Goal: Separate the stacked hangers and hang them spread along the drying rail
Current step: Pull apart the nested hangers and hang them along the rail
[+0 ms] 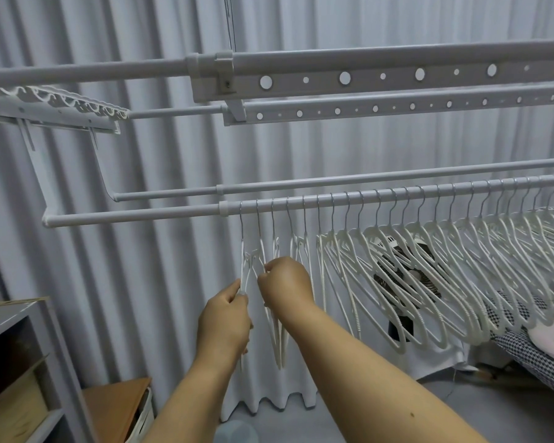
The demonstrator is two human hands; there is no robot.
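Several white plastic hangers [406, 282] with metal hooks hang spread along the grey drying rail [135, 214], from its middle to the far right. At the row's left end, my left hand [226, 318] grips the arm of the leftmost hanger [244, 270]. Just to the right, my right hand [285, 284] pinches the arm of the neighbouring hanger [277, 334]. Both hangers' hooks sit on the rail. The two hands are close together, below the rail.
A second rail [333, 182] runs just behind, and perforated upper bars [381, 76] cross overhead. Grey curtains cover the back wall. A shelf unit [20, 362] stands at lower left, a fan [403, 270] behind the hangers, patterned bedding [531, 356] at right.
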